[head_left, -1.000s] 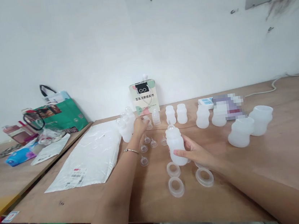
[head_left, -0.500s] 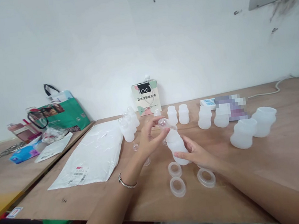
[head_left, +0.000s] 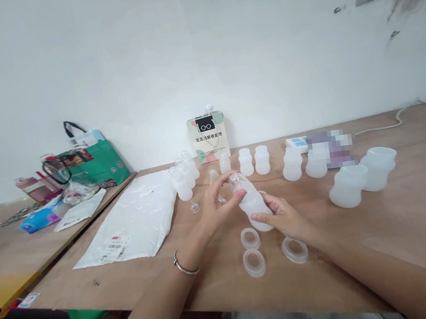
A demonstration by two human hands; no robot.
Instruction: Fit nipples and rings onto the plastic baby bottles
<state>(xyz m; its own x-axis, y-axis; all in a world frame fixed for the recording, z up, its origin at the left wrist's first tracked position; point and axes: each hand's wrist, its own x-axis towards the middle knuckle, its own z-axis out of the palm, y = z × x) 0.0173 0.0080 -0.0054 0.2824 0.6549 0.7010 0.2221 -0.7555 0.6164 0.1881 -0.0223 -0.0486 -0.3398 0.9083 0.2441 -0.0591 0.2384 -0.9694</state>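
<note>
A frosted white, waisted bottle [head_left: 257, 215] is tilted to the left above the table, and my right hand [head_left: 284, 217] is closed around its lower body. At its upper end, my left hand [head_left: 218, 205] pinches a clear bottle nipple [head_left: 236, 180] against the mouth. Whether the nipple is seated there is hard to tell. Just in front of the hands lie pale collar rings, among them one nearer ring [head_left: 254, 263] and one ring on the right [head_left: 295, 251]. Loose clear nipples, such as one on the left [head_left: 194, 208], are beside and behind my left hand.
Several topped bottles [head_left: 182, 184] stand at the left rear. Uncapped bottles stand behind and at right, including a large one [head_left: 344, 189]. A white plastic mailer [head_left: 130, 216] covers the left side. A paper bag [head_left: 209, 142] leans on the wall; a green bag [head_left: 101, 165] sits farther left.
My left hand has brought the clear nipple down onto the bottle's mouth. The bottle leans more to the left, and the view has shifted slightly.
</note>
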